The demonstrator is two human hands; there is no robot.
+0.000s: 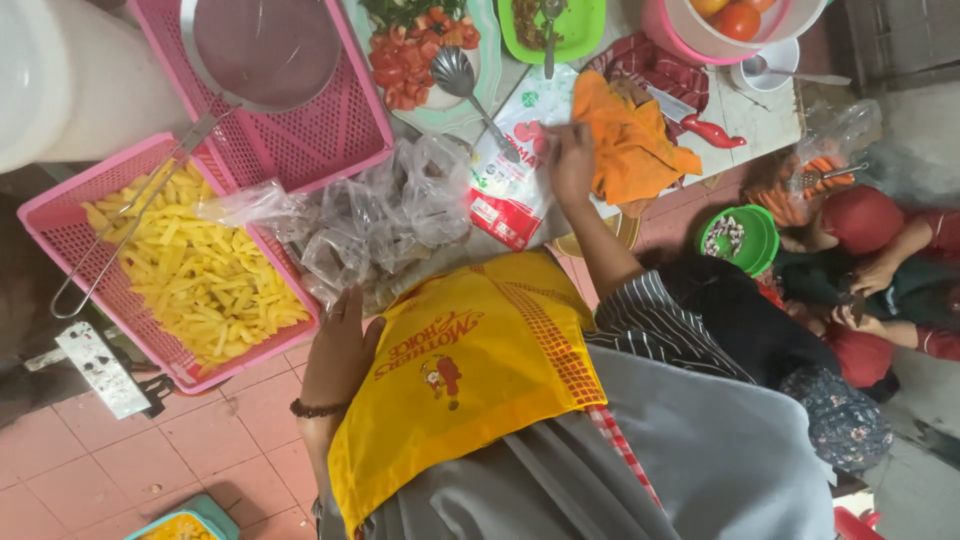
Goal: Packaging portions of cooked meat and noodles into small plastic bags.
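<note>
From the head camera, the right hand (572, 160) presses its fingers, loosely curled, on an orange cloth (628, 140) lying on the table (745, 118). The left hand (340, 335) rests flat, fingers released, touching clear plastic bags (385, 215) beside a pink basket (70, 225) of cut fries (205, 275).

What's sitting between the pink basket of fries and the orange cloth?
In the head view, a heap of clear plastic bags and a red-and-white packet lie between the pink basket and the orange cloth.
</note>
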